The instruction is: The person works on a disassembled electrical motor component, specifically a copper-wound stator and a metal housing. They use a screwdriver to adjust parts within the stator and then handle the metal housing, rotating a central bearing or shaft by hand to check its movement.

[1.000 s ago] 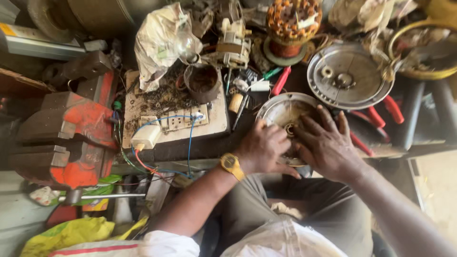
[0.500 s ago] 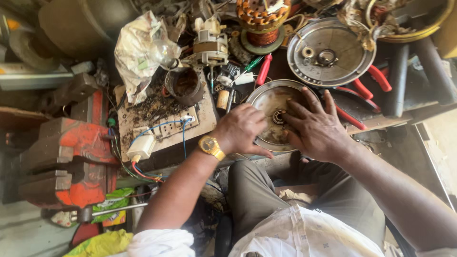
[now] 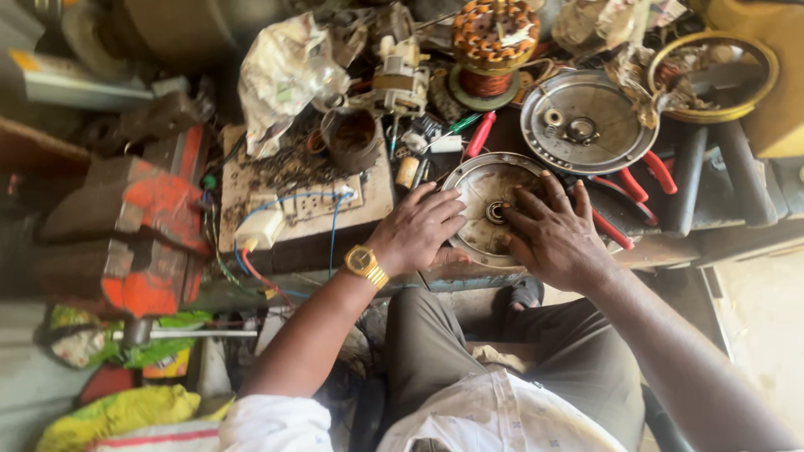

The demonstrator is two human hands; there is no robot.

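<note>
Clutter covers the desk [image 3: 670, 247] from one side to the other. At the far left an orange bench vise [image 3: 142, 226] of chipped, rusty cast metal is seen, with a crumpled green and yellow bag [image 3: 117, 410] below it. Next to the vise a grimy wooden board [image 3: 301, 188] is laid flat, carrying a white socket strip [image 3: 327, 201] and thin blue wires, and a wrinkled plastic bag [image 3: 285, 71] is heaped behind it.

The left hand [image 3: 419, 230], marked by a gold wristwatch [image 3: 364, 264], is pressed on the left rim of a round metal cover plate [image 3: 490, 188]; its fingers are spread apart and laid flat, nothing being clamped. The plate is a shallow dished disc of dull, stained grey metal with a small dark bearing [image 3: 496, 212] at its centre, and it is placed at the near edge of the desk, just in front of the person's knees. The right hand [image 3: 557, 238] is rested on the plate's right half, fingers splayed and open, their tips set just beside the bearing.

Behind the plate a copper-wound stator [image 3: 494, 38] is stood upright. To the right a second, cleaner ribbed metal cover [image 3: 586, 121] is laid, with red-handled pliers [image 3: 645, 180] beside it. At the far right a brass-coloured ring [image 3: 712, 75] is seen.
</note>
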